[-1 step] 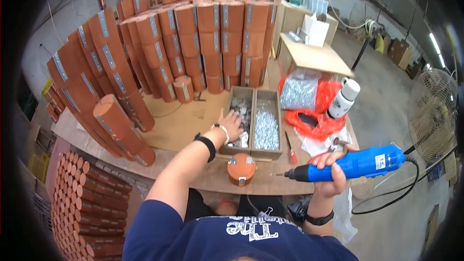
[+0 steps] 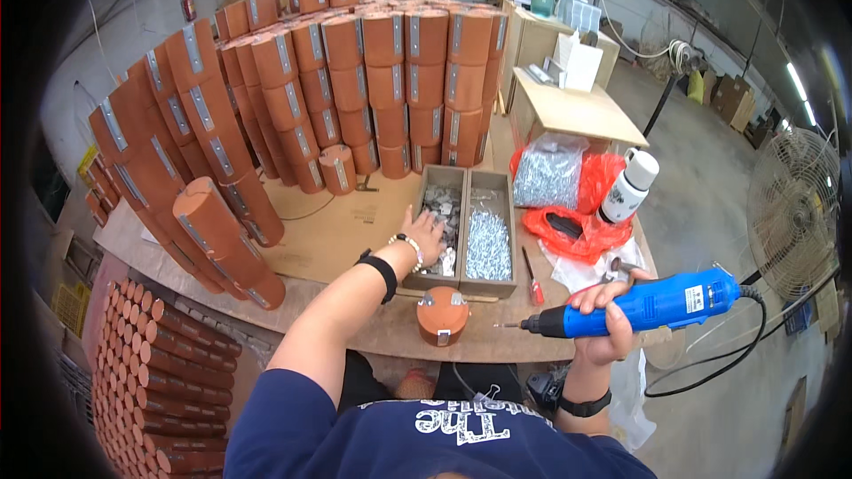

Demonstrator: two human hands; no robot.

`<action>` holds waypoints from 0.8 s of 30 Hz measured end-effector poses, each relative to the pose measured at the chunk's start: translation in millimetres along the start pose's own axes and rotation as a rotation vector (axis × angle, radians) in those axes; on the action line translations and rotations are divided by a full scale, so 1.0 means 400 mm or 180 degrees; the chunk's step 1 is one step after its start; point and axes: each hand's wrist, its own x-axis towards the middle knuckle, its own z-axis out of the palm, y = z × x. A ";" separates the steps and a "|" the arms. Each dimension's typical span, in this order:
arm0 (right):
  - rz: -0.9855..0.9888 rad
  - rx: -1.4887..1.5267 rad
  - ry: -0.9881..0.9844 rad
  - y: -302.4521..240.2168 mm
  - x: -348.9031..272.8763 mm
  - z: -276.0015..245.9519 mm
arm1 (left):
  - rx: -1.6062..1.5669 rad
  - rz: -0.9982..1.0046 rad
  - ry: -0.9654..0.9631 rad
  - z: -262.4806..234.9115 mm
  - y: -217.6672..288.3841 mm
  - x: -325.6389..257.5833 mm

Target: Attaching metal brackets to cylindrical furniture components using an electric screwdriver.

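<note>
1. Under the left hand (image 2: 426, 232) lies the left compartment of a wooden tray (image 2: 461, 282), filled with small metal plates (image 2: 441, 204); the fingers are spread and dip into the plates, so whether they pinch one cannot be told.
2. Just right of those fingers, past the tray's middle wall, the second compartment holds a heap of silver screws (image 2: 488, 244).
3. Nearer the body than the left hand, an orange-brown wooden cylinder (image 2: 442, 314) stands upright at the workbench (image 2: 373, 333) edge, metal plates on its top and front; neither hand touches it.
4. The right hand (image 2: 609, 324) is closed around a blue electric screwdriver (image 2: 652, 303), held level, bit pointing left toward the cylinder and stopping a little short of it; its black cable (image 2: 710, 364) loops off to the right.
5. Between the two hands, a red-handled screwdriver (image 2: 531, 277) lies beside the tray.
6. Beyond the right fingers sit red plastic bags (image 2: 586, 213), a clear bag of screws (image 2: 548, 170) and a white bottle (image 2: 628, 186).
7. Left of and beyond the left fingers, stacks of finished cylinders (image 2: 373, 80) curve around the bench.
</note>
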 end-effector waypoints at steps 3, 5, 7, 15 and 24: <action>-0.0019 0.0069 -0.0016 -0.010 -0.006 0.004 | -0.0157 0.0009 -0.0204 -0.024 0.012 -0.006; -0.0022 0.0030 0.0001 -0.014 -0.008 0.000 | -0.0213 0.0069 -0.0193 -0.035 0.028 -0.024; -0.0041 -0.0014 -0.0043 -0.012 -0.007 -0.003 | -0.0430 0.0244 -0.0095 -0.034 0.022 -0.037; -0.0063 0.0009 -0.0027 -0.014 -0.007 -0.018 | -0.0747 0.0750 0.0033 -0.051 0.012 -0.069; -0.0123 0.0127 0.0129 -0.027 0.002 -0.069 | -0.1189 0.0451 -0.0031 -0.036 0.022 -0.052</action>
